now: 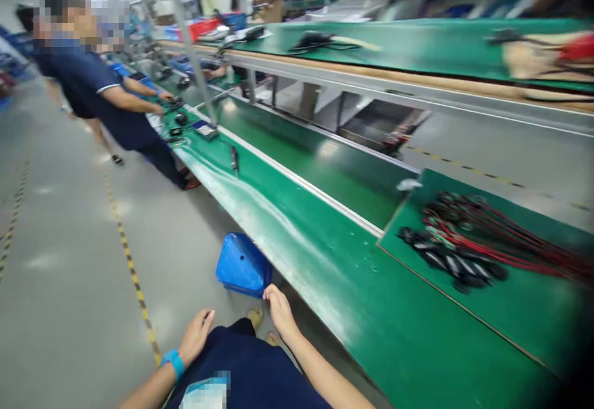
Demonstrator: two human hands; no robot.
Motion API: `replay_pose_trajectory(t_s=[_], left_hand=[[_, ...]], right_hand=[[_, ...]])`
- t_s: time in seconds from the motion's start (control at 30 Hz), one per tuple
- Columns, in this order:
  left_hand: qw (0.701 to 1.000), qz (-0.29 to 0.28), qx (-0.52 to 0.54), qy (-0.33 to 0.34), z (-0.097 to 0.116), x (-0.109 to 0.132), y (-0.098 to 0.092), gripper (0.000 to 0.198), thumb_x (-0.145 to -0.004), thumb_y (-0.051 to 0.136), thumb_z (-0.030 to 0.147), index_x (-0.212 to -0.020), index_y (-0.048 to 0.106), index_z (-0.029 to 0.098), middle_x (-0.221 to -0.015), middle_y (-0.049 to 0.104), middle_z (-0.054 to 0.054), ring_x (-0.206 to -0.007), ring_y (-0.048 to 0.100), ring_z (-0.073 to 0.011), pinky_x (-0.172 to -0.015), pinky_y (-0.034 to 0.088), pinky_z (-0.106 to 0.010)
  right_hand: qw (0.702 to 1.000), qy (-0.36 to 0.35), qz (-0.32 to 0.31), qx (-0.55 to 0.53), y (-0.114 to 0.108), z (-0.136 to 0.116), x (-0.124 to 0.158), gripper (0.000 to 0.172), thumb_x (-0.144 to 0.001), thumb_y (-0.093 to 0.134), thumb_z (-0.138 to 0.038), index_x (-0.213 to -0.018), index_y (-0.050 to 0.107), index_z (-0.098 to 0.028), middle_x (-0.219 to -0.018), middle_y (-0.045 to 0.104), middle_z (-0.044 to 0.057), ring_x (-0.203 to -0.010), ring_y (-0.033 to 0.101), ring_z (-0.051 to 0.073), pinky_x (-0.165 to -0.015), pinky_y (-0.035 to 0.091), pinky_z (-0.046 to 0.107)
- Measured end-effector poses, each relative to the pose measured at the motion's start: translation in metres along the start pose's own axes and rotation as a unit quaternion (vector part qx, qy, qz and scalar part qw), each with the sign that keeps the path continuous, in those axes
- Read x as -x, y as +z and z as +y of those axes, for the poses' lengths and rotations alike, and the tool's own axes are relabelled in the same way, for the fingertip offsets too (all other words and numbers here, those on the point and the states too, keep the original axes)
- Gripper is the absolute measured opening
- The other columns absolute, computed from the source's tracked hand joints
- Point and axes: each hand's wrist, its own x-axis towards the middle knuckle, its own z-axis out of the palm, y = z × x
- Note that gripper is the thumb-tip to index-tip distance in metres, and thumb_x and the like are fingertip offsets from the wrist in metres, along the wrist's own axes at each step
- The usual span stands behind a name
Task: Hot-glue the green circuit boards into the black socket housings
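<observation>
Over the floor in front of my body is my left hand (197, 336), with a blue band on its wrist. Its fingers are loosely bent and a little apart, and nothing shows in them. My right hand (279, 311) hangs beside the bench's near edge, fingers loosely bent, with no object visible in it. Just beyond its fingertips stands a blue stool (241, 260), partly under the edge; whether they touch I cannot tell. To the right runs the green-topped workbench (297, 242).
A raised green board (436, 307) carries red wires (501, 251) and several black parts (450, 263). Farther along the bench lies a dark slim tool (234, 159). A co-worker (111, 93) stands at the far end, hands over dark items. Above runs a green shelf (427, 44).
</observation>
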Motion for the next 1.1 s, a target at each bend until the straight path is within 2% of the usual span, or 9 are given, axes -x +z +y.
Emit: replay_pose_trajectory(t_s=[0.2, 0.3, 0.37, 0.5, 0.67, 0.8, 0.93, 1.0, 1.1], left_hand=[[0.964, 0.043, 0.256, -0.057, 0.024, -0.012, -0.089, 0.070, -0.091, 0.043, 0.076, -0.129, 0.062, 0.020, -0.131, 0.067, -0.015, -0.111, 0.069, -0.0310, -0.099, 0.052, -0.045], [0.927, 0.001, 0.374, -0.021, 0.057, -0.026, -0.166, 0.097, -0.088, 0.012, 0.086, -0.146, 0.052, 0.019, -0.144, 0.060, -0.016, -0.130, 0.060, -0.0330, -0.109, 0.048, -0.049], [0.885, -0.019, 0.464, 0.036, 0.079, -0.033, -0.234, 0.111, -0.079, 0.000, 0.092, -0.152, 0.046, 0.022, -0.155, 0.051, -0.012, -0.142, 0.048, -0.0353, -0.115, 0.043, -0.051], [0.899, 0.038, 0.423, 0.102, 0.104, -0.050, -0.367, 0.119, -0.070, -0.020, 0.090, -0.161, 0.027, 0.030, -0.158, 0.046, -0.005, -0.148, 0.041, -0.0350, -0.112, 0.043, -0.055], [0.898, 0.105, 0.419, 0.088, 0.090, -0.098, -0.471, 0.114, -0.074, -0.023, 0.086, -0.162, 0.024, 0.029, -0.155, 0.050, -0.006, -0.147, 0.043, -0.0328, -0.110, 0.043, -0.055], [0.876, 0.123, 0.448, 0.129, 0.063, -0.158, -0.528, 0.117, -0.073, -0.022, 0.087, -0.161, 0.027, 0.028, -0.156, 0.048, -0.007, -0.148, 0.041, -0.0347, -0.111, 0.042, -0.058], [0.872, 0.196, 0.405, 0.193, 0.037, -0.255, -0.589, 0.108, -0.079, -0.021, 0.082, -0.163, 0.019, 0.029, -0.167, 0.032, -0.004, -0.156, 0.024, -0.0323, -0.124, 0.026, -0.056], [0.893, 0.281, 0.286, 0.202, 0.030, -0.315, -0.623, 0.097, -0.086, -0.010, 0.081, -0.164, 0.017, 0.030, -0.171, 0.021, 0.000, -0.159, 0.012, -0.0303, -0.130, 0.013, -0.050], [0.897, 0.389, 0.018, 0.208, 0.026, -0.402, -0.681, 0.096, -0.087, 0.020, 0.087, -0.164, 0.018, 0.029, -0.173, 0.013, -0.002, -0.159, 0.004, -0.0344, -0.130, -0.001, -0.049]], right_hand=[[0.957, 0.148, -0.166, -0.186, 0.169, -0.080, -0.060, 0.057, -0.083, 0.057, -0.079, -0.078, 0.052, -0.022, -0.091, 0.060, 0.003, -0.086, 0.059, 0.015, -0.080, 0.051, 0.031], [0.914, 0.222, -0.242, -0.239, 0.246, -0.100, -0.093, 0.085, -0.076, 0.026, -0.098, -0.099, 0.064, -0.026, -0.130, 0.062, 0.009, -0.120, 0.059, 0.024, -0.098, 0.050, 0.039], [0.877, 0.274, -0.303, -0.253, 0.301, -0.099, -0.116, 0.107, -0.073, 0.004, -0.099, -0.132, 0.058, -0.028, -0.153, 0.048, 0.010, -0.139, 0.047, 0.026, -0.109, 0.044, 0.043], [0.860, 0.294, -0.372, -0.190, 0.415, -0.077, -0.164, 0.129, -0.063, -0.018, -0.097, -0.160, 0.028, -0.025, -0.165, 0.031, 0.009, -0.151, 0.033, 0.027, -0.116, 0.038, 0.045], [0.830, 0.297, -0.453, -0.132, 0.529, -0.048, -0.236, 0.131, -0.059, -0.028, -0.093, -0.164, 0.016, -0.026, -0.166, 0.028, 0.008, -0.152, 0.033, 0.027, -0.115, 0.039, 0.047], [0.810, 0.288, -0.499, -0.107, 0.600, -0.007, -0.297, 0.133, -0.059, -0.034, -0.088, -0.164, 0.014, -0.024, -0.168, 0.024, 0.008, -0.153, 0.031, 0.026, -0.117, 0.037, 0.046], [0.772, 0.213, -0.592, -0.091, 0.672, 0.055, -0.363, 0.111, -0.080, -0.011, -0.090, -0.162, 0.025, -0.025, -0.171, 0.016, 0.006, -0.158, 0.014, 0.021, -0.125, 0.019, 0.043], [0.742, 0.178, -0.644, -0.045, 0.712, 0.078, -0.402, 0.094, -0.089, 0.014, -0.087, -0.158, 0.037, -0.026, -0.168, 0.025, 0.008, -0.157, 0.016, 0.020, -0.125, 0.019, 0.042], [0.715, 0.148, -0.682, 0.026, 0.773, 0.092, -0.472, 0.089, -0.087, 0.035, -0.087, -0.147, 0.053, -0.024, -0.153, 0.049, 0.012, -0.148, 0.038, 0.023, -0.119, 0.032, 0.040]])
